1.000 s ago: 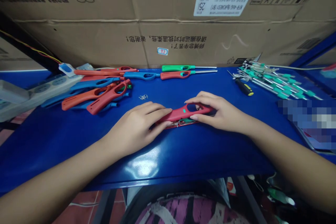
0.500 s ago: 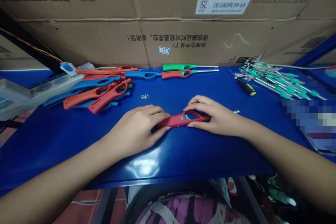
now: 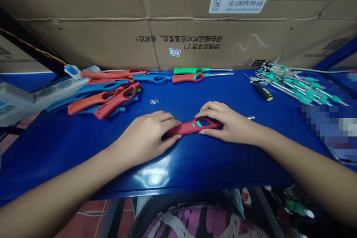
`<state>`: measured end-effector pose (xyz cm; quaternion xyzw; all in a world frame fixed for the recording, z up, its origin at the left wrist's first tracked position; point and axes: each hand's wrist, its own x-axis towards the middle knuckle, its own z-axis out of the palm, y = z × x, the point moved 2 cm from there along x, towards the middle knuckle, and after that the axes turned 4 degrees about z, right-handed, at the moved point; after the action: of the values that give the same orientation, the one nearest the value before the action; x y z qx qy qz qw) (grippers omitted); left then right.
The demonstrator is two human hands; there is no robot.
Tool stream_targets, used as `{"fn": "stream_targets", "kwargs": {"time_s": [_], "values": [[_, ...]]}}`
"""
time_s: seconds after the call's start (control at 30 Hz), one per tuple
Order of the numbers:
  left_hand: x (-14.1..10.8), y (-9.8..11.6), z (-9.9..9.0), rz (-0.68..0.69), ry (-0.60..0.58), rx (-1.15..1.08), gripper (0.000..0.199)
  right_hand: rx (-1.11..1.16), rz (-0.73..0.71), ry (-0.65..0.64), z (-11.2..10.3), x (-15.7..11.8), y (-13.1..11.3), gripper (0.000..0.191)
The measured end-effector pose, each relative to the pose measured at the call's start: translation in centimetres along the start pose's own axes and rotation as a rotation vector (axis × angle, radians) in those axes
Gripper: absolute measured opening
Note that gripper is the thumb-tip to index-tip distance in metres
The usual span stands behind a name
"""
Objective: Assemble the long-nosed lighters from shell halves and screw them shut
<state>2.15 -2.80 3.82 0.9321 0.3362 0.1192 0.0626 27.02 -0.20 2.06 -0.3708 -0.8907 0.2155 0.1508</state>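
Observation:
A red lighter (image 3: 185, 128) with a green trigger lies level just above or on the blue table, its metal tip showing beyond my right hand. My left hand (image 3: 152, 134) is closed round the handle end at its left. Fingers and thumb of my right hand (image 3: 223, 121) grip it around the trigger opening. Farther back, a green lighter (image 3: 185, 70) and a red lighter (image 3: 184, 78) with metal rods lie side by side. A blue casing (image 3: 152, 79) sits left of them.
Red, orange and blue casings (image 3: 111, 104) are heaped at the left by a white power strip (image 3: 60, 87). Small pins (image 3: 153, 101) lie mid-table. At the right are a screwdriver (image 3: 262, 91) and metal rods with green parts (image 3: 298, 85). A cardboard box (image 3: 111, 44) stands behind the table (image 3: 195, 171).

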Motion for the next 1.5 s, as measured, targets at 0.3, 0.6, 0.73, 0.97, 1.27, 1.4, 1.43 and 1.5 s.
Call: {"fn": "stream_targets", "kwargs": {"time_s": [0.3,0.6,0.73,0.97,1.27,1.4,1.43,1.5], "values": [[0.0,0.2,0.1,-0.014,-0.024,0.024,0.022,-0.011,-0.023,0.025,0.1,0.1,0.1,0.034],[0.1,0.9,0.0,0.006,-0.022,0.1,0.019,-0.044,-0.022,0.036,0.1,0.1,-0.3,0.033],[0.0,0.6,0.1,-0.001,-0.025,0.089,0.02,-0.034,-0.027,0.04,0.2,0.1,-0.4,0.032],[0.1,0.6,0.1,-0.009,-0.039,0.102,0.015,-0.042,-0.035,0.062,0.5,0.2,-0.2,0.033],[0.1,0.5,0.5,0.044,0.03,0.198,0.017,-0.398,-0.186,0.017,0.4,0.0,-1.2,0.037],[0.1,-0.2,0.8,0.112,0.124,0.169,0.027,-0.387,-0.208,0.057,0.2,0.0,-0.8,0.035],[0.1,-0.3,0.9,0.126,0.14,0.158,0.028,-0.392,-0.218,0.06,0.1,0.0,-0.8,0.035],[0.1,-0.4,0.9,0.143,0.161,0.131,0.028,-0.412,-0.238,0.066,0.1,-0.1,-0.8,0.034]]}}
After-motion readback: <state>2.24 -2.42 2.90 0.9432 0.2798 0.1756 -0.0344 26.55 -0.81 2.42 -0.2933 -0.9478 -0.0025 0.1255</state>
